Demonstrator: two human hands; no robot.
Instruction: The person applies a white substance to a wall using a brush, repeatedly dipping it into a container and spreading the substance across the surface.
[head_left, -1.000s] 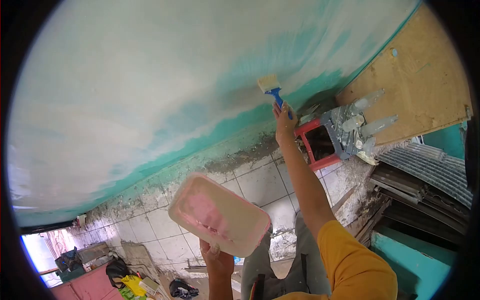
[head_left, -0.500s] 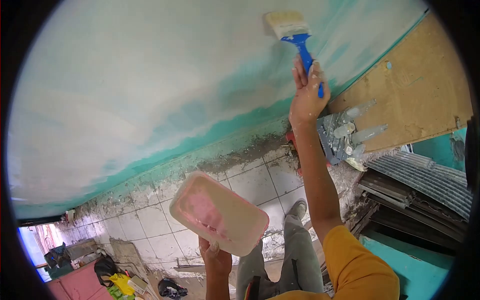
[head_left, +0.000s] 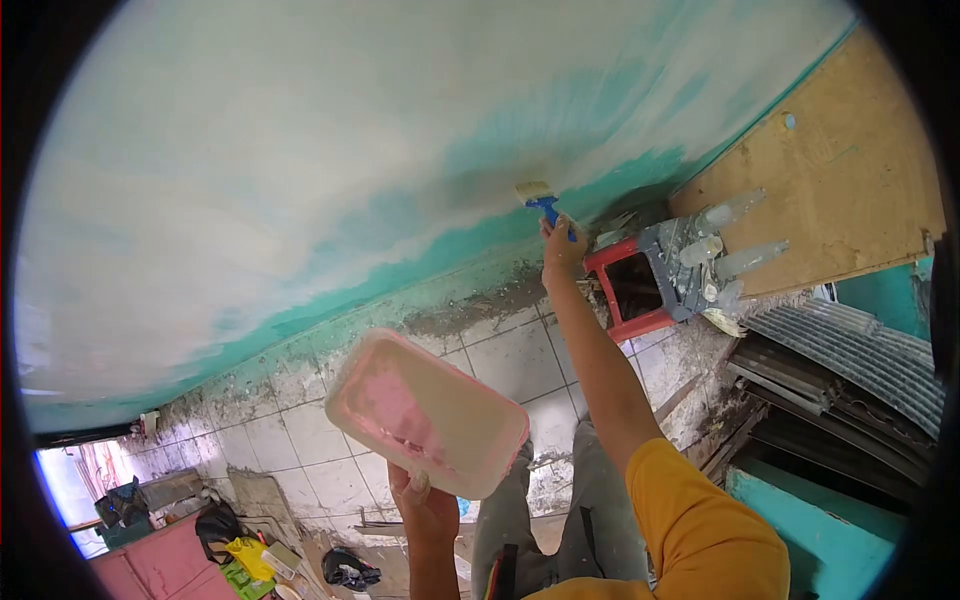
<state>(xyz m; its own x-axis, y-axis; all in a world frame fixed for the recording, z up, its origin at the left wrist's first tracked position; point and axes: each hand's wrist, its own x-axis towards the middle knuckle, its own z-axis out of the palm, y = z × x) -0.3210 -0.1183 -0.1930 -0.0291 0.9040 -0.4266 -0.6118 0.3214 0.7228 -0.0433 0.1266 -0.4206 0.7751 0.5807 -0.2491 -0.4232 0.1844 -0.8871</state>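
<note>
My right hand [head_left: 563,248] grips the blue handle of a wide paintbrush [head_left: 537,190], arm stretched forward. Its pale bristles lie against the lower part of the wall [head_left: 300,150], where whitish paint thins out over turquoise. In my left hand [head_left: 424,500] is a pink plastic tub [head_left: 430,415], held by its near edge and tilted. Pale paint coats much of the inside of this tub, with pink showing through.
A red and grey stool [head_left: 628,327] with paint-smeared plastic bottles [head_left: 735,212] stands right of my forearm. Behind it leans a brown board [head_left: 850,160]. Corrugated sheets [head_left: 850,350] are stacked at right. Dirty white tiles [head_left: 510,360] cover the floor; bags [head_left: 250,560] lie lower left.
My right hand has brought the brush down the wall, from high on the whitish area to near the turquoise lower band. The tub has shifted slightly left, still in my left hand.
</note>
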